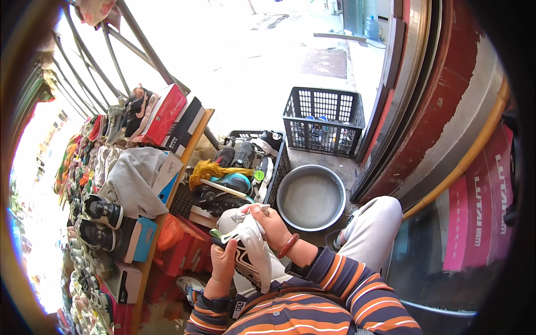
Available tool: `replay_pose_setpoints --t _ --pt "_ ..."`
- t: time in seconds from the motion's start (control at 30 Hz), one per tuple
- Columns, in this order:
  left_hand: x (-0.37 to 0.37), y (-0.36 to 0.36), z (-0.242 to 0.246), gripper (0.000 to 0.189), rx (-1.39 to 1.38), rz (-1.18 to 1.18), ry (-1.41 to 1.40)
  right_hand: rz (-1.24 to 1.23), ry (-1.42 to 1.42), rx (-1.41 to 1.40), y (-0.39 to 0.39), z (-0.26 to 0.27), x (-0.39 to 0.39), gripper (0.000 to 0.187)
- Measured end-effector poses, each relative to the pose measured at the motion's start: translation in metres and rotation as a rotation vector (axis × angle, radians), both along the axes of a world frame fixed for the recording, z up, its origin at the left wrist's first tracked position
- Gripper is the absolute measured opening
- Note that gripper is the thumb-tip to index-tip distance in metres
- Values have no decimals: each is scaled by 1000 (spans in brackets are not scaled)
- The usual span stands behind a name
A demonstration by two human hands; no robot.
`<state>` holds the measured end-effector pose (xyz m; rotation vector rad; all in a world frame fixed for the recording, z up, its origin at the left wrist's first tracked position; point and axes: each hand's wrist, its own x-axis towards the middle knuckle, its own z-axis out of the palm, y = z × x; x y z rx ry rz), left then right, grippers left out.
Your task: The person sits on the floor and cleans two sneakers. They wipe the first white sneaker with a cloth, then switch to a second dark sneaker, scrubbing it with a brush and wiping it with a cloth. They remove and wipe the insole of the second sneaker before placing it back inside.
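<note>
My left hand (pixel 222 261) grips a white and black sneaker (pixel 247 261) by its side, low in the middle of the head view. My right hand (pixel 268 226) pinches a pale cloth (pixel 256 236) that lies over the shoe and hangs down along it. The shoe is tilted, and the cloth hides part of it. Just beyond my right hand is a round metal basin (pixel 311 197) with cloudy liquid. A black plastic crate (pixel 284 161) full of shoes stands beside the basin.
A second black crate (pixel 324 148) holding bottles stands behind the basin. At left, a wooden-edged table (pixel 155 238) carries shoe boxes, sneakers and a grey cloth (pixel 136 180). A yellow cloth (pixel 205 171) and a pale-handled tool lie on the crated shoes. The doorway frame borders the right.
</note>
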<state>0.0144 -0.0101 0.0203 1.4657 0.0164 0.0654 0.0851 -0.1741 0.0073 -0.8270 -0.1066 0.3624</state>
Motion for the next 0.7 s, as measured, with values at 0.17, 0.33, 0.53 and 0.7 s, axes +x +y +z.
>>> replay_pose_setpoints --t 0.17,0.33,0.53,0.7 --pt "0 -4 8 36 157 298 12 -104 -47 -346 3 -17 -14 38" --pt "2 -1 14 49 672 527 -277 28 -306 -570 -4 -29 -32 40" --pt "5 5 25 58 388 533 -133 -34 -226 -267 -11 9 -26 48" --pt "-2 -18 36 60 842 522 -75 -268 -707 -497 3 40 -33 71"
